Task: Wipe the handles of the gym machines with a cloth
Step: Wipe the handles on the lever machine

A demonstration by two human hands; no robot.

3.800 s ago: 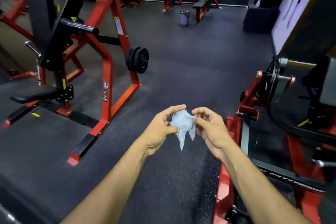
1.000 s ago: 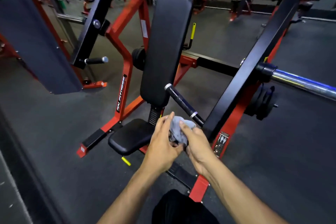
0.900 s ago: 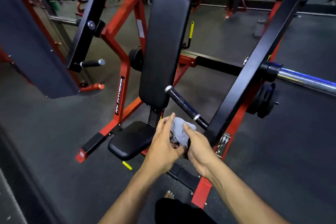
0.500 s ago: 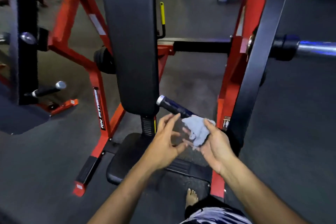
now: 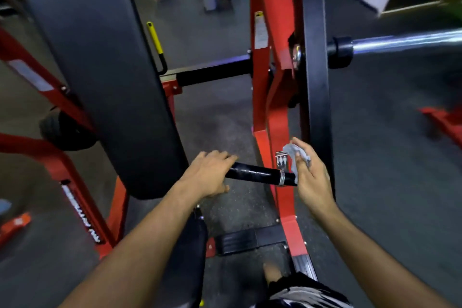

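Note:
A black machine handle with a silver ring near its inner end juts out leftward from the black lever arm. My left hand grips the handle's free end, fingers over the top and thumb below. My right hand holds a small crumpled grey cloth pinched between fingers and thumb, right beside the handle's inner end by the ring. Whether the cloth touches the handle, I cannot tell.
The tall black back pad stands to the left, close to my left wrist. A red frame upright rises behind the handle. A chrome weight bar sticks out to the right. The black seat and a bare foot lie below.
My left hand has let go of the cloth and taken hold of the handle's free end. The cloth is now in my right hand alone. The view has moved closer.

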